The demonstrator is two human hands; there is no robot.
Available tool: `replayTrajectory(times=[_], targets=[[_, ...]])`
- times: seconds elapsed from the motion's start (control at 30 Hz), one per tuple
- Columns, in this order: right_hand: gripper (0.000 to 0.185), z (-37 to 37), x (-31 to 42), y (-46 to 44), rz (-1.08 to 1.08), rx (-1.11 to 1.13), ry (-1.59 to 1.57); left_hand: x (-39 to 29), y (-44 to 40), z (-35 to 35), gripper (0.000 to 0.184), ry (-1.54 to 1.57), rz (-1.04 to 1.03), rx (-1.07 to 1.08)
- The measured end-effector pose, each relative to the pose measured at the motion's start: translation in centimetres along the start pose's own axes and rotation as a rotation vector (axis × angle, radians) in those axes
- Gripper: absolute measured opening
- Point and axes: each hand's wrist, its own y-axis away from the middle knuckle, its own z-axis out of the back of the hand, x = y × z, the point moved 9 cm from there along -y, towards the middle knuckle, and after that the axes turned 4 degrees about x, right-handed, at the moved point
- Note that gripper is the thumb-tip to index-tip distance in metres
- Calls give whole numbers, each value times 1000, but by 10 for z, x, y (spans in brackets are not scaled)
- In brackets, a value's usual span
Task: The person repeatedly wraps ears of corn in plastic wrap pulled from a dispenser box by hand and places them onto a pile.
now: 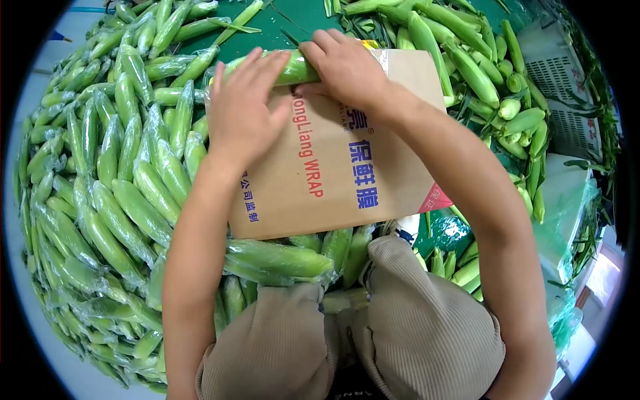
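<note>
A green ear of corn in its husk (pixel 293 70) lies crosswise at the far edge of a brown cardboard box (pixel 280 200) printed with "WRAP". My left hand (pixel 248 110) lies over the corn's left end, its fingers stretched across it and the thumb apart on the near side. Around the right end curl the fingers of my right hand (pixel 347 70). Shiny clear film shows near the box's far edge; how far it covers this ear I cannot tell. Both hands partly hide the corn.
A large heap of film-wrapped corn (pixel 120 207) fills the left side. Unwrapped husked ears (pixel 473 73) pile up at the right, by a white crate (pixel 553 80). Wrapped corn (pixel 277 261) lies between the box and my knees. Green plastic sheeting (pixel 567 247) hangs at the right.
</note>
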Motion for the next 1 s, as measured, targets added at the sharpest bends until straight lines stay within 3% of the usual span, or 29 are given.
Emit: replayTrajectory(times=[0.1,0.2,0.23,0.33,0.47,0.53,0.63,0.67,0.7,0.73,0.77,0.8,0.83,0.87,0.9,0.93,1.0], targets=[[76,-5,-3,8,-19,286,-393,-28,13,10,72,-180,-161,-90],[73,10,33,47,-183,893,-550,-26,35,-5,66,-7,-64,179],[68,10,34,50,-206,1075,-433,-30,41,-8,66,31,-47,223],[61,15,23,17,63,343,-684,-48,48,-14,63,140,-39,359],[62,-41,55,42,270,345,-131,-68,59,-21,59,302,-20,715],[65,-36,64,46,237,463,-184,-74,75,-12,63,364,-3,777],[66,-39,64,51,209,427,-186,-108,149,-38,63,540,-17,1312],[65,-38,67,53,207,375,-182,-127,188,-49,60,806,-118,1441],[65,-36,71,57,201,321,-180,-143,207,-41,57,754,-157,1562],[59,-16,84,64,282,260,-352,-153,226,-40,67,757,-136,1673],[57,20,100,86,260,401,-721,-145,226,-37,72,863,-92,1534],[73,34,118,118,391,277,-848,-131,226,-32,78,972,-39,1390],[87,33,133,153,200,614,-1031,-117,220,-19,81,1014,68,1331],[86,36,146,191,169,628,-1068,-106,203,4,84,1054,163,1264],[91,23,161,225,-54,1019,-1326,-94,190,17,87,1090,247,1191],[90,8,177,249,-132,1222,-1433,-82,186,25,88,1046,229,1053],[82,3,185,244,-193,1080,-1516,-54,188,50,92,985,41,810]])
